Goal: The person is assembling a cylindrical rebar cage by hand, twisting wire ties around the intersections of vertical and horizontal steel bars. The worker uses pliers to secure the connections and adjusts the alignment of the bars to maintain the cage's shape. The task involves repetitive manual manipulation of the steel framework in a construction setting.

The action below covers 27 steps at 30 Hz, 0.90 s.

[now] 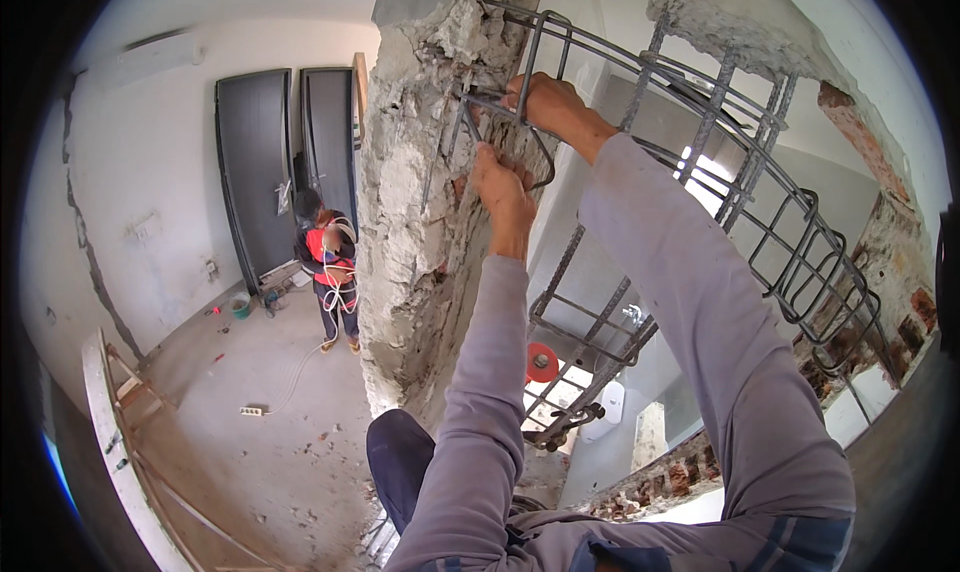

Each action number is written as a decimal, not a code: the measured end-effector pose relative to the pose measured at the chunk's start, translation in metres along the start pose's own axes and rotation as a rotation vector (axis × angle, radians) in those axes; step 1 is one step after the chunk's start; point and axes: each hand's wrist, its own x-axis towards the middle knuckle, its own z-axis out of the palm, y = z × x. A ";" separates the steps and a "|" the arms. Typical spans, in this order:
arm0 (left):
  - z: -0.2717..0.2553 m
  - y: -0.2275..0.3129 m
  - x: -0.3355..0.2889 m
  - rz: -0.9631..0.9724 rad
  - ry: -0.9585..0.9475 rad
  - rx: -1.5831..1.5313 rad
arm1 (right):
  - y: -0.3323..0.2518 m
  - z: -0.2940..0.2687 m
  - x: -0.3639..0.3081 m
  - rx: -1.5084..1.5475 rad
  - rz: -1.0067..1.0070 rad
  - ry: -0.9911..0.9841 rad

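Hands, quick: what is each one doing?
Left hand: closed around a steel bar.
Right hand: closed on the pliers at the rebar cage.

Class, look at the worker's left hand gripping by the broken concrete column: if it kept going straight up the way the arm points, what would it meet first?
Probably the bent steel bar just above the left hand, with the chipped concrete column close beside it. Depth is unclear here.

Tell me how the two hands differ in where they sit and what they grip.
The right hand is higher and nearer the rebar cage, closed round a bent bar; the left hand is lower, against the broken column, fist closed on a wire or rod. Both are bare, with grey sleeves.
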 end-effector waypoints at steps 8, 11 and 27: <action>-0.032 -0.001 0.017 0.184 -0.049 0.251 | 0.007 0.009 0.012 -0.085 -0.111 0.074; -0.031 -0.006 0.019 0.194 -0.010 0.233 | 0.001 -0.001 0.013 -0.183 -0.119 0.009; -0.021 -0.012 0.020 0.229 0.069 0.226 | -0.002 0.011 0.007 -0.026 -0.042 0.194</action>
